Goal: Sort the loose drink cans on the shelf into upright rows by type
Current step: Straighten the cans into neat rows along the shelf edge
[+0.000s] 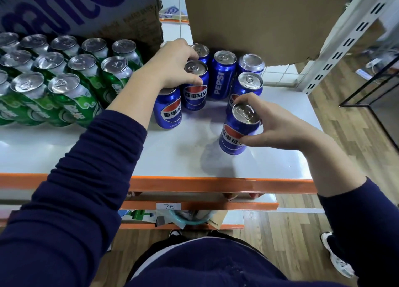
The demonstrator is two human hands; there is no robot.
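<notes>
The left hand (174, 66) reaches into the cluster of upright blue Pepsi cans (222, 77) at the back of the white shelf (168, 155), its fingers and thumb curled round the rim of one middle can (195, 85). The right hand (280, 129) pinches a separate Pepsi can (234, 133) near the shelf's front, thumb on its side, fingers bent over its top; whether its base touches the shelf is unclear. Green cans (54, 79) stand in rows to the left.

Green cans (64, 88) stood upright in tidy rows on the left of the white shelf (151, 152). To their right, blue Pepsi cans (222, 77) stood upright in a looser cluster, where the left hand (172, 66) gripped the middle blue can (195, 94) by its top. A lone blue can (237, 131), nearer and slightly tilted, was pinched by the right hand (280, 131).
</notes>
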